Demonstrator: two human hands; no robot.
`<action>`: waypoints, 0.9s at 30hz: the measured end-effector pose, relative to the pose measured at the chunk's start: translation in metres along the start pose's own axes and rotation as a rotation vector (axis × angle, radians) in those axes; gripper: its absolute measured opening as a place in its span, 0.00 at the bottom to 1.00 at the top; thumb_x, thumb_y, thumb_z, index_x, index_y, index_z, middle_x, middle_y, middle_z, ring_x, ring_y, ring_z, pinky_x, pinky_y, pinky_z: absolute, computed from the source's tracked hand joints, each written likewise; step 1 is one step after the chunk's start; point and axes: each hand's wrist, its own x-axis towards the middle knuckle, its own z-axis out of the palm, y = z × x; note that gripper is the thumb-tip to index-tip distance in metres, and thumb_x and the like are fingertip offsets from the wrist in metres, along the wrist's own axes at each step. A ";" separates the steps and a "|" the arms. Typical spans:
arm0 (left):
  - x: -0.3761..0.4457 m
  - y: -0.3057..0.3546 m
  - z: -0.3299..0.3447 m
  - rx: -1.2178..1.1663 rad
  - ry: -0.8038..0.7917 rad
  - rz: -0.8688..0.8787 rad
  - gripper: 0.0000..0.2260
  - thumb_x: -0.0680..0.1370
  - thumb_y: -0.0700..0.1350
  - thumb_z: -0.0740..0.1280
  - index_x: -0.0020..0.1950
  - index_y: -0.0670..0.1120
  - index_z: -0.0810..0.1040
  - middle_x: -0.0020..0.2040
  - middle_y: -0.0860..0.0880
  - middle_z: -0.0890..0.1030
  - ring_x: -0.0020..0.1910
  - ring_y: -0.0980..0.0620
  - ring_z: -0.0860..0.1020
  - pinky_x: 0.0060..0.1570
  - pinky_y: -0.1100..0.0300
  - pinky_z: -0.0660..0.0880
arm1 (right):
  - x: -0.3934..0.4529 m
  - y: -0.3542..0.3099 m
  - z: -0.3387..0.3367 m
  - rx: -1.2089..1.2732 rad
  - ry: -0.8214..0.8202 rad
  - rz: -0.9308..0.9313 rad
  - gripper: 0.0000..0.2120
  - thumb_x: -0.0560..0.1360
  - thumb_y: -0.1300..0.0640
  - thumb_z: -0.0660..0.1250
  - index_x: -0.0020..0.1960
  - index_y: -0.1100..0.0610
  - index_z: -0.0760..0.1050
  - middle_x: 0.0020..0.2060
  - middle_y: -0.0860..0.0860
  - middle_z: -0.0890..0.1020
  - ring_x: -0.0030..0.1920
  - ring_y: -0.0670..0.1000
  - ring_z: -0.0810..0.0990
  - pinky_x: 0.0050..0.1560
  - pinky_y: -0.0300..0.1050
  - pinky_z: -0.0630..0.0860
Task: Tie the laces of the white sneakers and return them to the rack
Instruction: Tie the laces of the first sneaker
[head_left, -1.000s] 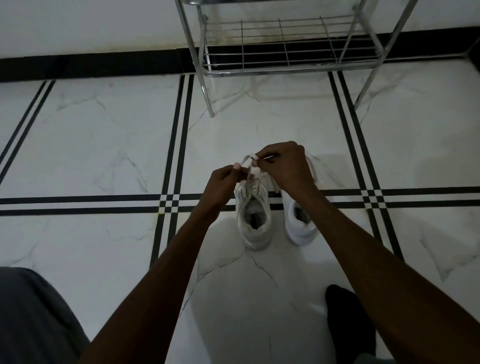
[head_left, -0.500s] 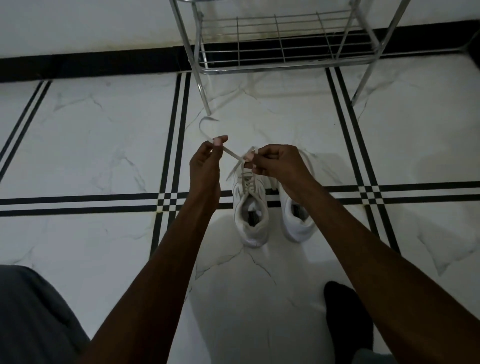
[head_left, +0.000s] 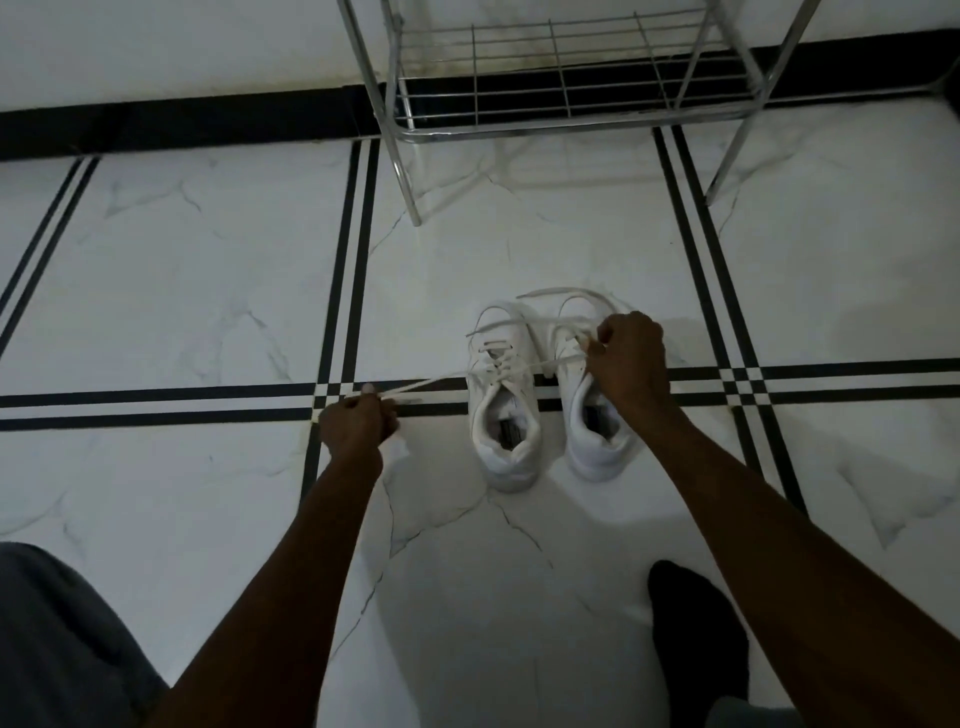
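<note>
Two white sneakers stand side by side on the floor, heels toward me: the left sneaker (head_left: 503, 415) and the right sneaker (head_left: 592, 431). A white lace (head_left: 447, 381) from the left sneaker is stretched taut out to the left, and my left hand (head_left: 356, 426) is closed on its end. My right hand (head_left: 631, 361) sits over the right sneaker's front, pinching the other lace end, which runs across from the left sneaker. A loose lace loop lies beyond the toes.
A chrome wire shoe rack (head_left: 566, 98) stands against the wall beyond the sneakers, its lowest shelf bare. The floor is white marble tile with black stripes. My dark-socked foot (head_left: 696, 639) rests at lower right, my grey-clad knee (head_left: 57, 639) at lower left.
My hands have pulled apart: the left one went down and out to the left, drawing the lace tight, and the right one shifted right over the other sneaker. The view has moved slightly.
</note>
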 end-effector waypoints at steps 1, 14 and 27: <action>0.001 -0.004 0.005 0.059 -0.019 0.025 0.13 0.83 0.49 0.65 0.53 0.39 0.80 0.42 0.42 0.83 0.35 0.50 0.80 0.33 0.60 0.80 | -0.002 -0.004 0.003 0.083 0.002 -0.010 0.16 0.73 0.59 0.75 0.57 0.64 0.78 0.52 0.59 0.81 0.53 0.56 0.81 0.48 0.42 0.74; -0.023 -0.002 0.064 0.751 -0.462 0.752 0.17 0.77 0.30 0.66 0.62 0.43 0.83 0.53 0.42 0.86 0.46 0.47 0.84 0.48 0.47 0.84 | -0.012 -0.022 0.028 -0.026 -0.385 -0.342 0.16 0.72 0.72 0.66 0.56 0.60 0.84 0.50 0.60 0.86 0.48 0.58 0.85 0.53 0.55 0.82; -0.020 -0.007 0.059 1.205 -0.259 1.162 0.09 0.75 0.35 0.68 0.53 0.44 0.80 0.48 0.45 0.83 0.51 0.42 0.75 0.45 0.52 0.69 | -0.009 -0.025 0.038 -0.076 -0.423 -0.272 0.15 0.71 0.71 0.67 0.56 0.65 0.83 0.52 0.63 0.85 0.52 0.60 0.84 0.58 0.53 0.80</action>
